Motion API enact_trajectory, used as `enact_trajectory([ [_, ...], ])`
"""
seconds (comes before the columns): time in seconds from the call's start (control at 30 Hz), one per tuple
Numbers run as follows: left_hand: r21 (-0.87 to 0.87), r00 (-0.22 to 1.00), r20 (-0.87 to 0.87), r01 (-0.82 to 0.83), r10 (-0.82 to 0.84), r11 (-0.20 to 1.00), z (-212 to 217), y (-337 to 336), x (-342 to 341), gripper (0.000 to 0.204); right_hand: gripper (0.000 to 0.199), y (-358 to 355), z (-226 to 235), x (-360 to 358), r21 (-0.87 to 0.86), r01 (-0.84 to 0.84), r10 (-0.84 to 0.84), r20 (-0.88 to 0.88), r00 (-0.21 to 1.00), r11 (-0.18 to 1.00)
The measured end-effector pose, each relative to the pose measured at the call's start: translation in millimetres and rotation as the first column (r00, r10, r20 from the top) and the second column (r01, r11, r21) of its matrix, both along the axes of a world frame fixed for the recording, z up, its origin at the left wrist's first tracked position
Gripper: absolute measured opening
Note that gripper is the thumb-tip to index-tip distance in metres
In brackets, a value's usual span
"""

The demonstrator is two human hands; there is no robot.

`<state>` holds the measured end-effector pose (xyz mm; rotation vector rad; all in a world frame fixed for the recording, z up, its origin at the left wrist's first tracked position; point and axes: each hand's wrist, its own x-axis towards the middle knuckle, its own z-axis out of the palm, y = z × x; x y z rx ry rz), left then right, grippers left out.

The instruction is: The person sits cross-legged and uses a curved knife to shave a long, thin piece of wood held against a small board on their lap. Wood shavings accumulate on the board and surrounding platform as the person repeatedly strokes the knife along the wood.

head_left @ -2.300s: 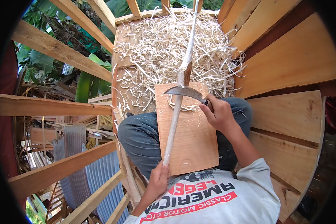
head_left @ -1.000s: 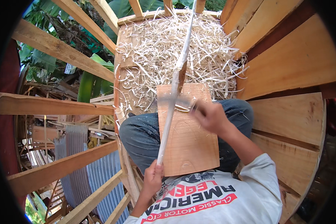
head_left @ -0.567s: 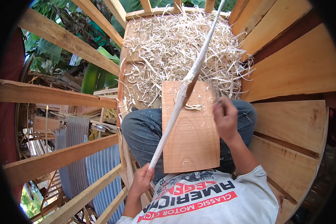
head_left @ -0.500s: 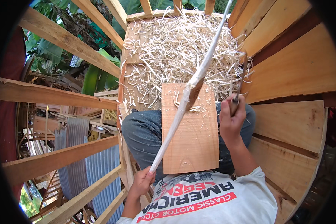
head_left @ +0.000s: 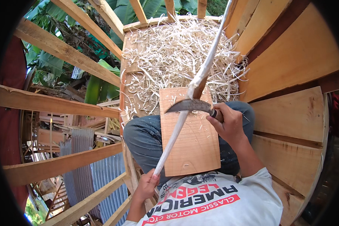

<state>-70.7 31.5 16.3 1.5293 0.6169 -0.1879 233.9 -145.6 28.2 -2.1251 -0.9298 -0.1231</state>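
My left hand (head_left: 147,184) is closed round the near end of a long, peeled, pale stick (head_left: 172,142). The stick slants away to the upper right, with a thicker, darker brown part near its middle. In my right hand (head_left: 230,122) is the handle of a knife with a dark curved blade (head_left: 188,106). That blade lies crosswise over the stick, just nearer to me than the brown part, its tip toward the left. Under both, a flat wooden board (head_left: 192,154) rests on my lap, with a few small chips on it.
Curly pale shavings (head_left: 173,52) are heaped on the wooden floor (head_left: 133,67) beyond my knees. Wooden slats (head_left: 56,101) form an open railing on the left, and wide planks (head_left: 290,56) wall the right side. Corrugated metal sheets (head_left: 111,177) stand below, outside the railing.
My right hand has turned the knife from pointing away at the right to lying leftward across the stick. The left hand still grips the stick's near end, and the view has shifted slightly.
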Motion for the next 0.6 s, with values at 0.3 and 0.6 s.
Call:
enact_trajectory([
  [0.3,0.037,1.000,-0.024,0.006,-0.006,0.999,9,0,8,0.037,0.021,-1,-7,-5,0.069,0.022,-0.021,-0.021,1.000,0.997],
  [0.6,0.028,0.999,-0.010,0.038,-0.038,0.999,-3,-3,9,0.038,0.022,-7,13,1,0.242,-0.079,0.070,0.046,0.996,0.967],
])
